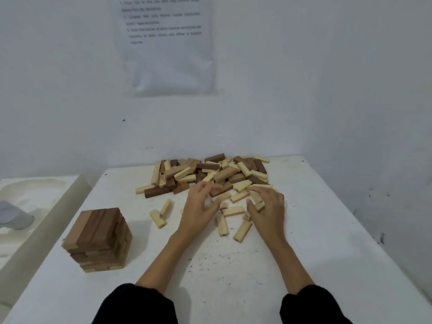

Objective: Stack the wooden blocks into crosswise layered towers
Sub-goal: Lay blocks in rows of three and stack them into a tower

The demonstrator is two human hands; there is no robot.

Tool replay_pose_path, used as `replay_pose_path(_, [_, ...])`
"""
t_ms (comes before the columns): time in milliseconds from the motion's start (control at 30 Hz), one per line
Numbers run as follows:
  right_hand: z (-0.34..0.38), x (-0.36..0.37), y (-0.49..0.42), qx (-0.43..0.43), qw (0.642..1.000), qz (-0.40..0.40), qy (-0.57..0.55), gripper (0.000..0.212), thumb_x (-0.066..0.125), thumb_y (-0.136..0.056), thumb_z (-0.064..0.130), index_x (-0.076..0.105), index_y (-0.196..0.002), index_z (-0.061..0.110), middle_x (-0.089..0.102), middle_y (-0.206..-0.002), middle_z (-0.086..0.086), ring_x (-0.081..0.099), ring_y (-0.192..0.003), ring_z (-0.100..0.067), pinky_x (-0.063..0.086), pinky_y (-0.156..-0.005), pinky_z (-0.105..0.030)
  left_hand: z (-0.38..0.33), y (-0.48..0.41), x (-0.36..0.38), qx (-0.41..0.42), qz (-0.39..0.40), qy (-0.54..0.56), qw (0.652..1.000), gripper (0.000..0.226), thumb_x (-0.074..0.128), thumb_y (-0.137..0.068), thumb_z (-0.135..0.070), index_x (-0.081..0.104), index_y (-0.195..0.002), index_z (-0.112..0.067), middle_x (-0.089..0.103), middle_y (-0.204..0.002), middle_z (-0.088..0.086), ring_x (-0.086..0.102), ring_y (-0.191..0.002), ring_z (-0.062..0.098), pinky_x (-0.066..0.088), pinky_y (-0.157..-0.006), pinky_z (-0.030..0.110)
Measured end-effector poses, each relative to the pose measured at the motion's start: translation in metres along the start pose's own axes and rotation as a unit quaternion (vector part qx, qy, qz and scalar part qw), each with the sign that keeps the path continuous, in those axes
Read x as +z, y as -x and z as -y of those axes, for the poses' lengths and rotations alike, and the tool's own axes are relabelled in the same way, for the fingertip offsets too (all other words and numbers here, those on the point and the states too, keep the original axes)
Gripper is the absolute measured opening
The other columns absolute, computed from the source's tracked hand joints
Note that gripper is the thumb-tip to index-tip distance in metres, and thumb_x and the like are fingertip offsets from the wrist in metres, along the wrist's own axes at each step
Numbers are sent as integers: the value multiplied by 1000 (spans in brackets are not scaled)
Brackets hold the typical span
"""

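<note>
A heap of light and dark wooden blocks (210,171) lies at the far middle of the white table (304,253). Several light blocks (233,210) are scattered in front of it. A finished tower (99,239) of crosswise layers, mostly brown, stands at the near left. My left hand (198,211) hovers at the heap's near edge, fingers curved over a brown block, with a bare gap between thumb and fingers. My right hand (267,206) is just right of it, fingers spread down onto light blocks, thumb apart. Neither hand plainly grips a block.
Two loose light blocks (161,213) lie between the tower and my hands. A white moulded tray (46,202) sits left of the table, with a grey object (14,216) in it. White walls close the back and right, and a printed sheet (170,43) hangs there.
</note>
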State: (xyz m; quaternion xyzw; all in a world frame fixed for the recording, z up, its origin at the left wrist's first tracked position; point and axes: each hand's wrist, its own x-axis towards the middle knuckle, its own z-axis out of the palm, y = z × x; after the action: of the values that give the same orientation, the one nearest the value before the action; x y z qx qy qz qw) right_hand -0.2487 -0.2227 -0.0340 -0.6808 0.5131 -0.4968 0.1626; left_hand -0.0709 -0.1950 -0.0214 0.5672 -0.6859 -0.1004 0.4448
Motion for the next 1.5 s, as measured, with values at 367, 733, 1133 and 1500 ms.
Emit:
replay_pose_path(367, [-36,1,-54,68,996,-24,59,22,68,-79,13,69,-97,24,63,-101,3,48,-100,-21,36,-80,-30,20,-55,41,-13,-113,-126,985,41,49,-85,-48,61,-114,-21,55,-115,-6,42,-108,13,36,-86,32])
replay_pose_path(733, [-39,0,-70,142,981,27,130,19,65,-81,47,64,-84,29,54,-84,8,44,-89,-13,30,-80,-31,30,-68,35,-66,-73,-189,977,33,73,-75,-43,68,-100,-22,48,-122,4,32,-119,19,27,-89,36])
replay_pose_path(1133, [-39,-2,-69,154,983,26,96,11,58,-89,28,68,-86,25,61,-81,3,53,-89,-19,33,-82,-35,37,-77,19,-58,-6,-161,985,39,58,-83,-49,65,-110,-21,47,-116,10,41,-112,28,41,-92,42])
replay_pose_path(1500, [-38,-4,-68,118,990,23,76,10,65,-84,33,62,-74,32,58,-75,9,56,-80,-16,43,-81,-41,29,-82,6,-22,-9,-63,998,34,81,-72,-23,72,-104,-17,42,-112,-3,32,-105,0,27,-91,12])
